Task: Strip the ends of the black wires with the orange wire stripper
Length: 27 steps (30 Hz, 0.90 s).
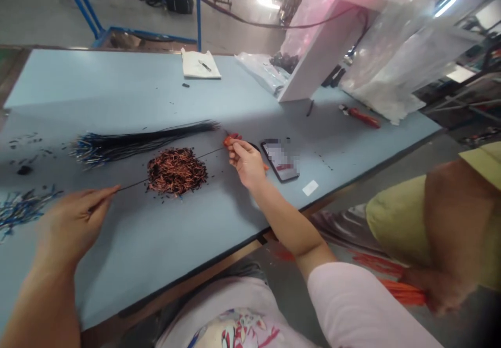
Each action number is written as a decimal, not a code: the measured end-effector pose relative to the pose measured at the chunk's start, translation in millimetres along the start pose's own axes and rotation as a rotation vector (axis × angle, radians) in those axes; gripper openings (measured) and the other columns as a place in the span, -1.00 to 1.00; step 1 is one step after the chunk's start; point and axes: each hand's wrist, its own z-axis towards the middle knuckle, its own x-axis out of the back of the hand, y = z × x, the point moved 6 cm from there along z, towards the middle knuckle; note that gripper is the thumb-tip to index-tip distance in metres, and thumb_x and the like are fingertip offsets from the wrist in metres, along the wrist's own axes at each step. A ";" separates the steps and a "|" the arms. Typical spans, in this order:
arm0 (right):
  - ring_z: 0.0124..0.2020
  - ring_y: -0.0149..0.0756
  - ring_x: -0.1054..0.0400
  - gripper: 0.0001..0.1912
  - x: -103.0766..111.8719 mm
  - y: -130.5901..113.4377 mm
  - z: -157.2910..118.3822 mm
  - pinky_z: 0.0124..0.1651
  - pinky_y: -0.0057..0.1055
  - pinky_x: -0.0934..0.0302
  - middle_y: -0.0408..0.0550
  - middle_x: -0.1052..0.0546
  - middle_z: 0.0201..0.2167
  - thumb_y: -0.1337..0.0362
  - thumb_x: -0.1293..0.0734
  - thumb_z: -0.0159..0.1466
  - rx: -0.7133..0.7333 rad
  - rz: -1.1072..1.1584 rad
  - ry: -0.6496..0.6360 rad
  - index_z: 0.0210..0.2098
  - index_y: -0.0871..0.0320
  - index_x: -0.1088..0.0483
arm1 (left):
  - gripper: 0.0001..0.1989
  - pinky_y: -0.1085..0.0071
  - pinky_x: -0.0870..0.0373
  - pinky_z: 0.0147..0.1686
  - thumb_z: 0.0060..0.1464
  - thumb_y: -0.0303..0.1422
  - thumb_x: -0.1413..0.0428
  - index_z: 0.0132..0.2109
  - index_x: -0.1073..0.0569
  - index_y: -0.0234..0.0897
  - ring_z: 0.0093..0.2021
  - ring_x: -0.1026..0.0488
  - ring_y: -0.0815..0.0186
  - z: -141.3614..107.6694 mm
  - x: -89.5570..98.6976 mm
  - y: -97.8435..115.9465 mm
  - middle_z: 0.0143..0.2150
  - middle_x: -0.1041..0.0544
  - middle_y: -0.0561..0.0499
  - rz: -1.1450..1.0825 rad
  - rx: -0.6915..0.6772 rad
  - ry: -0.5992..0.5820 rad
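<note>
My left hand (pixel 78 217) is closed, pinching one end of a thin black wire (pixel 133 184) between thumb and fingertips. The wire stretches taut over a heap of copper-coloured and black clippings (pixel 178 171) towards my right hand (pixel 247 163). That hand is closed round a pair of red-handled pliers (pixel 232 139); its fingers and palm cover most of the tool, and the wire ends at its jaws. Behind the heap lies a long bundle of black wires (pixel 148 138) with blue and white ends at the left. Blue and white wire pieces (pixel 23 210) lie beside my left hand.
A phone (pixel 281 160) and a white label (pixel 310 188) lie right of my right hand. Farther off are another red-handled tool (pixel 364 117), plastic bags (pixel 391 61), a white post (pixel 313 56) and a pad with a pen (pixel 199 65). Another person (pixel 450 223) stands at the right.
</note>
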 end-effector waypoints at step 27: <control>-0.36 -0.36 -0.45 -0.87 -66.3 36.9 -95.1 -0.33 -0.45 -0.30 -0.07 -0.59 -0.38 0.24 -0.34 0.31 0.381 -0.762 -0.660 -0.31 0.15 -0.50 | -0.78 0.39 -0.39 -0.27 0.32 -0.39 -0.01 -0.15 -0.57 -0.23 -0.26 -0.57 0.25 -57.5 -58.5 105.8 -0.25 -0.66 0.00 -0.177 -0.420 -0.052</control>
